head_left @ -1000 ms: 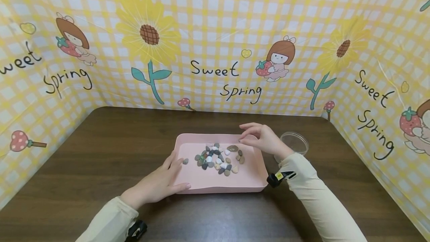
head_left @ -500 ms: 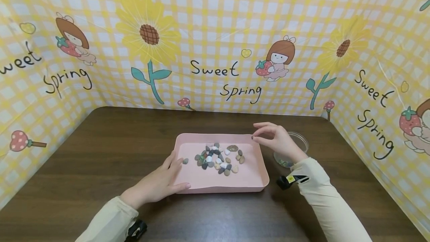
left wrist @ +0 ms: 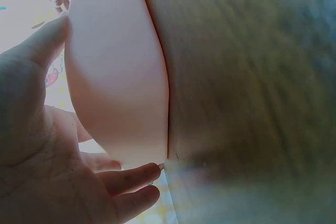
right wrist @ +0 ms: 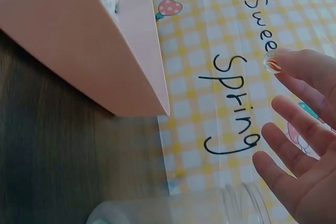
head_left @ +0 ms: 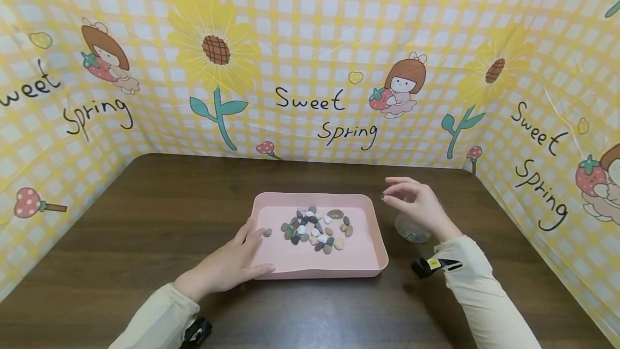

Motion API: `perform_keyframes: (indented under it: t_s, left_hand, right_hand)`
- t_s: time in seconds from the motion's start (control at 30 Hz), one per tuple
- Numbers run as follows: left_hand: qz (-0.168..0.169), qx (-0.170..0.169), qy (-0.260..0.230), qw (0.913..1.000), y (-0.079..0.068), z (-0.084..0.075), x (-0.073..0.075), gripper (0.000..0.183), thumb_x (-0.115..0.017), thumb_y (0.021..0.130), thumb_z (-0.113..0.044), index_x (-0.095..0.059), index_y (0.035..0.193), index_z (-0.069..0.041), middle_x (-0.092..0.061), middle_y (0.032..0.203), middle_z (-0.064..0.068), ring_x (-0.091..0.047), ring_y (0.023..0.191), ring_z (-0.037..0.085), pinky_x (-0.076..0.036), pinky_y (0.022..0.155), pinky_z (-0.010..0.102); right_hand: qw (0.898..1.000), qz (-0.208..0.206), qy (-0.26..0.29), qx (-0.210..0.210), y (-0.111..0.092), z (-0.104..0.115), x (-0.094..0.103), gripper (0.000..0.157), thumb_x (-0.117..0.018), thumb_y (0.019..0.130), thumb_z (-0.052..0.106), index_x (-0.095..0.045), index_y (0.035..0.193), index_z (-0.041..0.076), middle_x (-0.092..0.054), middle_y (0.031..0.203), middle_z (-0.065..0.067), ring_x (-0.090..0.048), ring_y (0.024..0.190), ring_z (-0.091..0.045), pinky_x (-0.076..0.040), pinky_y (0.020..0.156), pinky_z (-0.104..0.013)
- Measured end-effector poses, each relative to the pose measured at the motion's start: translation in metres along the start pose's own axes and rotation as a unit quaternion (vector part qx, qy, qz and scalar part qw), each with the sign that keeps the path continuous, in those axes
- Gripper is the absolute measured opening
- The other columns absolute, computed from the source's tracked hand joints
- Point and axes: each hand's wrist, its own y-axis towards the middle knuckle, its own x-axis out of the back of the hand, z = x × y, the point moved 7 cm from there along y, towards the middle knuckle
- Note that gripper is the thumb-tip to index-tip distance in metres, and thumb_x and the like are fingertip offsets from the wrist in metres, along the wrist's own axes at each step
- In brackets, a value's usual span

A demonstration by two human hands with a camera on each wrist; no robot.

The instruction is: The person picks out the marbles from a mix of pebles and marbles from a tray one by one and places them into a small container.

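Observation:
My right hand [head_left: 416, 206] pinches a small glass marble [right wrist: 272, 62], clear with orange streaks, between thumb and index finger, the other fingers spread. The hand hangs above a clear jar [head_left: 411, 228] that stands right of the pink tray [head_left: 360, 257] and partly hides its top. Small glassy pieces lie in the bottom of the jar. My left hand [head_left: 225, 265] rests on the tray's near-left corner, thumb over the front rim and fairly straight fingers along the left wall. Inside the tray lie several pebbles [head_left: 319, 230] in grey, white, tan and green.
A lone grey pebble [head_left: 267, 232] sits near the tray's left wall. The dark wooden table [head_left: 194, 193] surrounds tray and jar. A yellow checked cloth [head_left: 310, 42] with printed flowers stands as a backdrop behind the table and at both sides.
My right hand has moved right with the marble, from above the tray's far right part to over the jar. My left hand, the tray and the pebbles have stayed put.

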Motion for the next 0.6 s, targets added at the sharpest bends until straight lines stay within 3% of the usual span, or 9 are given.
perform_keyframes:
  t_s: [0.27, 0.5, 0.6]
  left_hand:
    - [-0.001, -0.001, -0.002, 1.0, -0.001, -0.001, 0.001, 0.087, -0.056, 0.083, -0.061, -0.033, 0.144, -0.002, -0.01, 0.154, 0.028, -0.043, 0.127, 0.044, -0.043, 0.096, 0.052]
    - [0.0, -0.002, -0.004, 1.0, -0.001, 0.0, 0.001, 0.088, -0.054, 0.083, -0.063, -0.033, 0.144, -0.002, -0.009, 0.154, 0.028, -0.042, 0.128, 0.044, -0.043, 0.097, 0.052]
    - [-0.002, -0.003, -0.006, 1.0, -0.001, 0.0, 0.001, 0.087, -0.055, 0.084, -0.061, -0.033, 0.144, -0.003, -0.009, 0.154, 0.027, -0.042, 0.129, 0.044, -0.043, 0.097, 0.052]
  right_hand:
    - [1.0, -0.027, 0.0, -0.002, -0.009, -0.009, 0.01, 0.019, -0.069, 0.084, 0.017, -0.07, 0.096, 0.002, -0.061, 0.124, -0.012, -0.055, 0.114, -0.012, -0.043, 0.099, -0.046]
    - [0.998, -0.053, -0.007, 0.013, -0.016, -0.013, 0.017, 0.017, -0.069, 0.084, 0.016, -0.07, 0.095, 0.002, -0.061, 0.123, -0.012, -0.051, 0.103, 0.015, -0.042, 0.09, -0.009]
    - [0.998, -0.062, -0.007, 0.008, -0.019, -0.013, 0.02, 0.016, -0.068, 0.085, 0.015, -0.07, 0.095, 0.003, -0.061, 0.123, -0.014, -0.048, 0.103, 0.018, -0.041, 0.089, -0.006]
